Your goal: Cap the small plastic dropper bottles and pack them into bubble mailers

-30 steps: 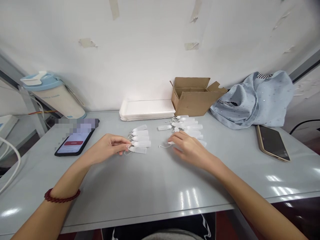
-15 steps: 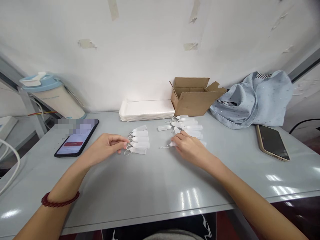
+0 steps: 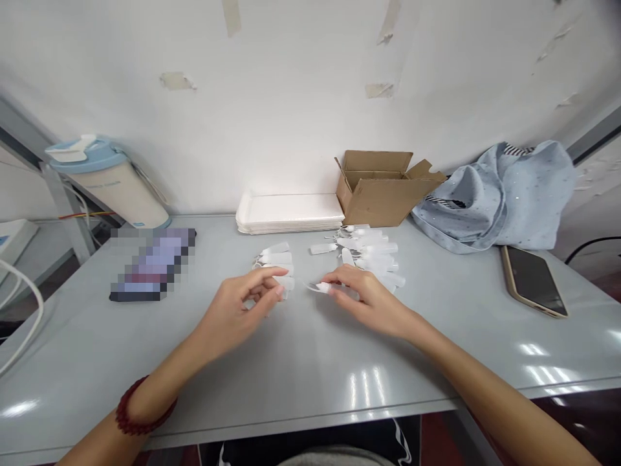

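Observation:
My right hand [image 3: 376, 298] pinches a small translucent plastic tube [image 3: 324, 287] with a white cap between thumb and fingertips. A thin string trails from its capped end toward the left. My left hand [image 3: 242, 304] hovers open in front of a row of similar tubes [image 3: 276, 259], thumb and index finger apart with nothing between them. That hand hides the near part of the row. Behind and right of my right hand lies a loose pile of the same tubes [image 3: 376, 248], their caps and strings mostly pointing left.
A stack of white trays [image 3: 291, 213] and an open cardboard box [image 3: 376, 200] stand against the wall. On the left are a bottle [image 3: 116, 188] and a phone [image 3: 155, 265]. A blue cloth bag [image 3: 495, 194] and a second phone [image 3: 536, 281] lie on the right.
My right hand has drawn one tube out of the pile, toward me and slightly left. My left hand has moved right, off the string ends, and opened.

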Tool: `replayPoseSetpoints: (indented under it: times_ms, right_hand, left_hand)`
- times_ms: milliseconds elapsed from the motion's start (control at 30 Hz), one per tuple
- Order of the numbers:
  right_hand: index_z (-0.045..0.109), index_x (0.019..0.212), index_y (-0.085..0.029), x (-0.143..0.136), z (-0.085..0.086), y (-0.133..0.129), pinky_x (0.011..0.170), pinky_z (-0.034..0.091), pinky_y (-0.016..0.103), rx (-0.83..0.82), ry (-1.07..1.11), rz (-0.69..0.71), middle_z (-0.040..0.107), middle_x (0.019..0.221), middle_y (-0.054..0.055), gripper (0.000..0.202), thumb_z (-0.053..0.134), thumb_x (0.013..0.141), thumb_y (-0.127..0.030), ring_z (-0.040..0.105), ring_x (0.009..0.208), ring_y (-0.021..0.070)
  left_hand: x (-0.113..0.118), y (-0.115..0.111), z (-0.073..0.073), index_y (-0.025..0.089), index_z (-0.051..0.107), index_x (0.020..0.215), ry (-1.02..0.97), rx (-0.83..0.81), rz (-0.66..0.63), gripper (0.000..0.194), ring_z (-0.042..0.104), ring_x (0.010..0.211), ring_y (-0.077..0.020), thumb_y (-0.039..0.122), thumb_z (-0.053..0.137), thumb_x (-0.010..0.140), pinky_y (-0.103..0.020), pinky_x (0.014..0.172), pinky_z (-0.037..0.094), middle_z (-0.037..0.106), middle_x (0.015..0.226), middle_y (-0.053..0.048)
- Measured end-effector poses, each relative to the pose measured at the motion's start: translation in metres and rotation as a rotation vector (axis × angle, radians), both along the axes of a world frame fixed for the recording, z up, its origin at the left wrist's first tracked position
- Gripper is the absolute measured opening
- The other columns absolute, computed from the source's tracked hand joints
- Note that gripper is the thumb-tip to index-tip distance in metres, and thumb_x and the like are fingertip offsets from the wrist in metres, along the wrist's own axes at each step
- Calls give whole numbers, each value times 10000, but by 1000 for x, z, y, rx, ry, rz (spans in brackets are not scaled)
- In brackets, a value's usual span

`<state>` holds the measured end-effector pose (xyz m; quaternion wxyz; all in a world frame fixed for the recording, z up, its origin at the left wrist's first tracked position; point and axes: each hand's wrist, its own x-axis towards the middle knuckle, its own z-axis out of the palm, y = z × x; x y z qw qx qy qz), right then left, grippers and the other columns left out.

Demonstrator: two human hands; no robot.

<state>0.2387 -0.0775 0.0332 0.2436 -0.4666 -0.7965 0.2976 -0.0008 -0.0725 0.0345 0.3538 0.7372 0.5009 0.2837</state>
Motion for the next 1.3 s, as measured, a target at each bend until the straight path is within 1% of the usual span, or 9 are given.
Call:
replayPoseSetpoints:
  times_ms: [100,200,300,400,500,733,900,1033,1300]
  right_hand:
    - [648,982,-185,-2,2,-1,705,415,291,-136,88,-8,655,874,38,248,415,903,-215,565,815,169]
    - [655,935,-181,-3,3,-1,650,388,268,-259,189,-1,641,762,9,263,395,897,-202,535,705,141]
    - [647,890,-175,-3,4,-3,671,387,269,-351,299,5,613,705,-1,258,390,887,-196,521,688,136]
    - [631,869,-171,-4,5,-3,693,390,275,-408,374,3,585,667,-8,232,400,874,-196,534,692,137]
    - [614,873,-173,-6,5,-3,659,377,266,-420,395,-16,563,633,-20,204,413,872,-204,523,660,131]
    - [580,884,-183,-9,1,-6,560,327,233,-453,408,-24,485,601,-43,195,460,897,-336,446,576,103]
    - [580,892,-187,-11,0,-8,528,308,222,-476,382,-28,490,625,-41,244,495,883,-415,426,558,91]
    - [579,889,-183,-13,-2,-8,525,312,220,-482,388,-20,493,635,-38,262,499,880,-433,425,557,90]
    - [575,874,-181,-14,-4,-8,528,317,222,-485,400,-7,495,648,-37,255,497,884,-424,416,551,86]
  left_hand:
    - [6,-4,-6,192,571,1154,32,38,-63,342,569,586,-131,367,490,872,-240,570,473,639,730,-6]
    - [9,-5,-10,182,571,1157,61,59,-123,332,571,599,-132,345,481,882,-237,583,473,650,748,-11]
    - [11,-6,-12,185,627,1052,100,73,-170,279,558,603,-134,344,457,897,-233,583,456,645,737,-13]
    - [12,-7,-12,193,658,910,137,69,-199,281,528,579,-128,346,422,914,-231,561,428,632,736,-15]
    - [13,-8,-11,191,649,854,104,7,-198,273,523,571,-125,349,433,908,-226,544,414,626,733,-13]
    - [19,-9,-8,184,580,715,-163,-366,-145,301,497,500,-98,415,478,878,-218,519,405,570,641,23]
    - [22,-9,-11,171,554,675,-343,-517,-114,322,457,468,-82,442,518,846,-220,495,393,543,642,25]
    - [23,-9,-12,166,559,677,-429,-580,-107,306,437,456,-71,431,552,829,-210,472,368,541,637,29]
    - [22,-9,-12,163,551,659,-434,-590,-117,317,432,470,-74,416,537,849,-214,493,362,510,624,36]
